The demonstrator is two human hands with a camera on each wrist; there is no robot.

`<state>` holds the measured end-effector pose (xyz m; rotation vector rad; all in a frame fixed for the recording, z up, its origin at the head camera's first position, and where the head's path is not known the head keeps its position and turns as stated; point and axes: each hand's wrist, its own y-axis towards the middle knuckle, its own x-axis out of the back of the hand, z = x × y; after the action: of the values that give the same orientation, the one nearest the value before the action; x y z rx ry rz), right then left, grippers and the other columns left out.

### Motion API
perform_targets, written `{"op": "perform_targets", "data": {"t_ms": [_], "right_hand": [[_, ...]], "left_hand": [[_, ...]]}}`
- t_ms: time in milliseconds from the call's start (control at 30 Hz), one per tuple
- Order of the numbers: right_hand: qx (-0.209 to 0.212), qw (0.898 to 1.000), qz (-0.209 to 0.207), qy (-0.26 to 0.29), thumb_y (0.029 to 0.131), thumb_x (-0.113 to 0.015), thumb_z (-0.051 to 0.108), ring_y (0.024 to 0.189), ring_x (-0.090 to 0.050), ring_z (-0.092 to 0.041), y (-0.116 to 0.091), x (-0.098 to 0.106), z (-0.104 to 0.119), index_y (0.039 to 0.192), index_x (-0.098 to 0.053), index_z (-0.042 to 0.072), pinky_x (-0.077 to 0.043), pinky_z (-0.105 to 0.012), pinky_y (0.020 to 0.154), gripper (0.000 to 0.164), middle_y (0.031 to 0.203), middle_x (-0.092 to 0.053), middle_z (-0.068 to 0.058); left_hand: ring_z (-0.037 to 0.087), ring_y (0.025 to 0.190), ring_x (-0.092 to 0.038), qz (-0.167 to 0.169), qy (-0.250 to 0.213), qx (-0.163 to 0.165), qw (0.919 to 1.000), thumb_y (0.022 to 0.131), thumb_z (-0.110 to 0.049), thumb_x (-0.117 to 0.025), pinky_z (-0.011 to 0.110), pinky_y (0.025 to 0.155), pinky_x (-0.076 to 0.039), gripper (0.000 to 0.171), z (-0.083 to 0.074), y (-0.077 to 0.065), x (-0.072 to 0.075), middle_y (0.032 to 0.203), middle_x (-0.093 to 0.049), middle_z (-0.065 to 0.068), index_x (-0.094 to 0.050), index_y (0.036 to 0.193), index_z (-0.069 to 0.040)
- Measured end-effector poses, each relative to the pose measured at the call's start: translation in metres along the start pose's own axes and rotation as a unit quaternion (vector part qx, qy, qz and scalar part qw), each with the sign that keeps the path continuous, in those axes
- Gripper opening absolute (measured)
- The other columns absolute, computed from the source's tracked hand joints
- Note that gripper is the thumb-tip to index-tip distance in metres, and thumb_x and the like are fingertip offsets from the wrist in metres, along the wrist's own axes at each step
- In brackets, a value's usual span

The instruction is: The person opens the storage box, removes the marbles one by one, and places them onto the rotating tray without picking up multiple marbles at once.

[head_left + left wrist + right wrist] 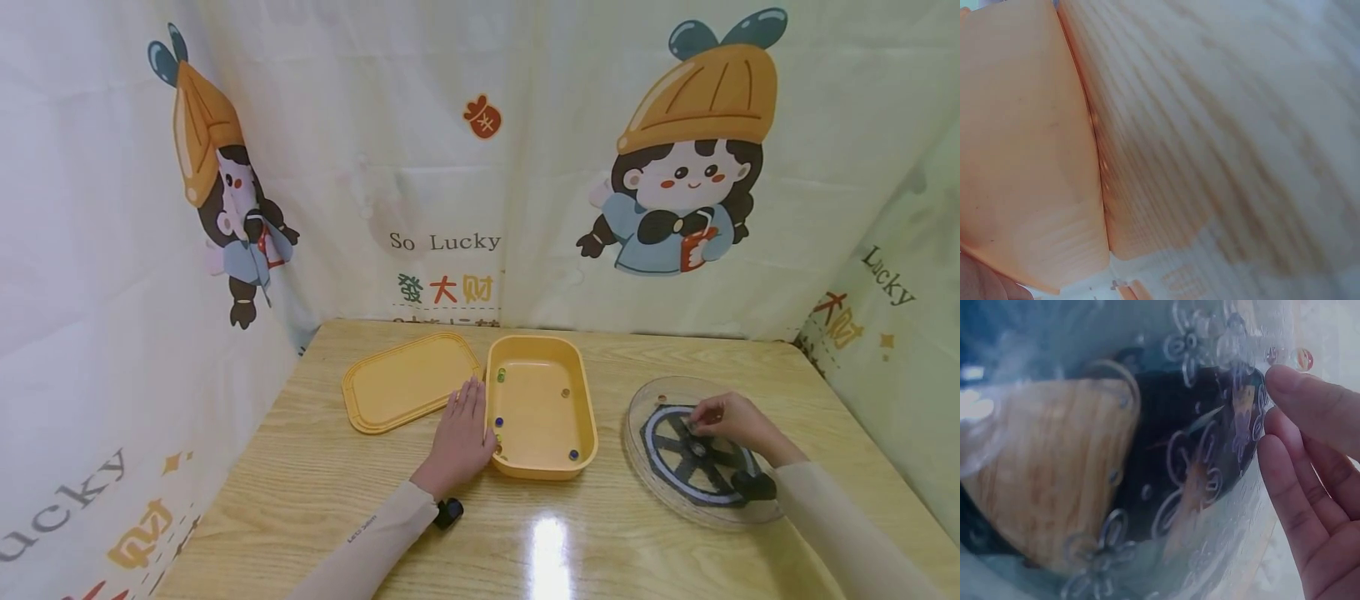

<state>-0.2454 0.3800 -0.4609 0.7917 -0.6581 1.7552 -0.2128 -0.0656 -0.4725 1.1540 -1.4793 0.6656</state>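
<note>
A yellow plastic box (536, 473) holds several small glass marbles. My left hand (462, 429) lies along the box's left side with straight fingers; some of its fingers (988, 281) show at a corner of the left wrist view. My right hand (727, 423) is above a clear round dish (636, 446) with a raised flower pattern, its thumb and fingertips brought close together. Whether a small thing sits between those tips is not clear in the head or right wrist view. A reddish marble (1304, 359) lies beyond the fingers, toward the dish's far side.
A yellow lid (412, 382) lies flat left of the box. A black spoked shape with a pale ring (678, 493) shows through the clear dish. Everything stands on a wood-grain table (300, 500), with printed curtains (547, 167) at the back and sides.
</note>
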Motion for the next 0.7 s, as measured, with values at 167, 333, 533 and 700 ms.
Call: {"op": "perform_targets", "data": {"t_ms": [167, 333, 533, 700], "right_hand": [[0.005, 1.000, 0.006, 0.010, 0.074, -0.075, 0.003, 0.067, -0.056, 0.005, 0.000, 0.000, -0.003, 0.084, -0.070, -0.002, -0.049, -0.020, 0.059, 0.012, 0.084, -0.070, -0.013], [0.009, 1.000, 0.012, 0.016, 0.074, -0.074, 0.002, 0.067, -0.057, 0.003, -0.001, 0.001, -0.004, 0.086, -0.070, -0.003, -0.050, -0.020, 0.058, 0.013, 0.084, -0.070, -0.013], [0.019, 0.999, 0.023, 0.016, 0.074, -0.074, 0.001, 0.067, -0.058, 0.003, -0.001, 0.002, -0.004, 0.088, -0.069, -0.004, -0.051, -0.021, 0.058, 0.016, 0.083, -0.069, -0.014], [0.028, 0.999, 0.020, -0.020, 0.075, -0.075, 0.008, 0.073, -0.060, 0.003, -0.002, 0.010, 0.007, 0.091, -0.069, -0.001, -0.051, -0.020, 0.062, 0.020, 0.087, -0.071, -0.013]], "left_hand": [[0.034, 0.145, -0.018, 0.000, 0.001, 0.002, 1.0000, 0.095, -0.027, -0.041, 0.047, 0.118, -0.015, 0.066, 0.000, 0.000, 0.000, 0.155, -0.019, 0.023, -0.018, 0.147, 0.007], [0.033, 0.145, -0.017, 0.003, 0.001, 0.005, 1.0000, 0.095, -0.027, -0.041, 0.047, 0.118, -0.015, 0.066, -0.001, 0.000, 0.000, 0.155, -0.018, 0.022, -0.017, 0.147, 0.006], [0.034, 0.145, -0.018, 0.003, 0.000, 0.004, 1.0000, 0.095, -0.026, -0.041, 0.047, 0.118, -0.015, 0.066, -0.001, 0.000, 0.001, 0.155, -0.019, 0.022, -0.018, 0.147, 0.007], [0.034, 0.145, -0.018, 0.006, 0.007, 0.005, 0.9999, 0.095, -0.027, -0.041, 0.047, 0.118, -0.015, 0.066, 0.000, 0.000, 0.001, 0.155, -0.019, 0.022, -0.017, 0.148, 0.006]]}}
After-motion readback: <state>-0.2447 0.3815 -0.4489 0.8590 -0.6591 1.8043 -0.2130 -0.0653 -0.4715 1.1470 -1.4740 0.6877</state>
